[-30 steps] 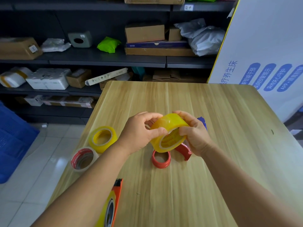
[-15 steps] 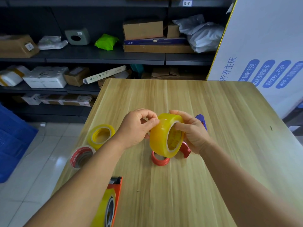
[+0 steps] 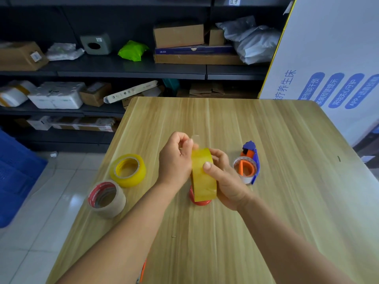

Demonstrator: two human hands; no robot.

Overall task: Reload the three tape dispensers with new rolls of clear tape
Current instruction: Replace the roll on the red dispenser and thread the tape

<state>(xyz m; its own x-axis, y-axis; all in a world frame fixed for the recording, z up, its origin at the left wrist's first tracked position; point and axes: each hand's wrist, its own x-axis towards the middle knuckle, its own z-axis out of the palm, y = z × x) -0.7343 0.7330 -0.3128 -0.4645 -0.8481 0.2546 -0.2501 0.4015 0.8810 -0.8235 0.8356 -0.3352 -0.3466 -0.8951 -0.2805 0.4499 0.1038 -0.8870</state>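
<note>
both grips [image 3: 221,177] around tape roll [image 3: 203,177]

We see only a sliver of the orange dispenser [image 3: 143,270] beneath our left forearm at the bottom edge. The held tape roll [image 3: 203,175] hides most of the red ring [image 3: 200,202] behind it.
</note>
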